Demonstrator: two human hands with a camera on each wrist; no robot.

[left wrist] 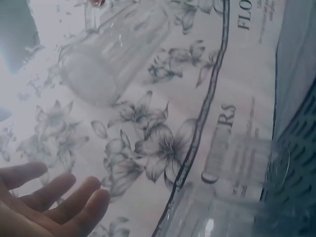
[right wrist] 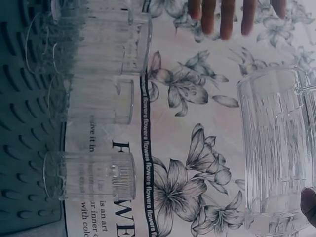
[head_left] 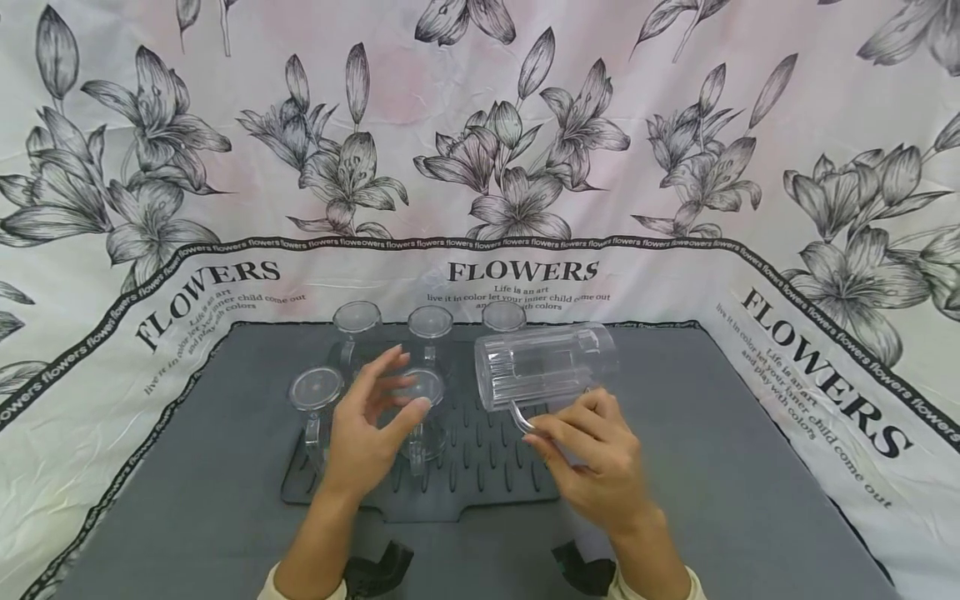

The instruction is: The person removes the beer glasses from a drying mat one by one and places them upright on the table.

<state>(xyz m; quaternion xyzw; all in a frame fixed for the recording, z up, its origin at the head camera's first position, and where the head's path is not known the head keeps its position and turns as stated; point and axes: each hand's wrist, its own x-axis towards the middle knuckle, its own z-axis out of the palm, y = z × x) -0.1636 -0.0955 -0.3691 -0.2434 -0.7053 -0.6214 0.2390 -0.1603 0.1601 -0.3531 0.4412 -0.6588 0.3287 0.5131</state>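
My right hand [head_left: 600,458] pinches the handle of a clear glass mug [head_left: 547,367], which lies tilted on its side in the air above the mat's right part. In the right wrist view the mug's ribbed wall [right wrist: 276,148] fills the right edge. My left hand [head_left: 367,425] is raised with fingers spread and holds nothing; in its own wrist view the fingers [left wrist: 74,197] are apart from any glass. Behind and beside it, several more glass mugs [head_left: 316,388] stand upside down on a dark drying mat [head_left: 502,492]. The left hand partly hides some of them.
Three upturned mugs form the back row, among them the right one [head_left: 504,315]. A grey tabletop [head_left: 720,467] surrounds the mat. White flower-printed cloth [head_left: 517,192] hangs behind and along both sides. Two dark objects [head_left: 585,571] sit by the wrists at the near edge.
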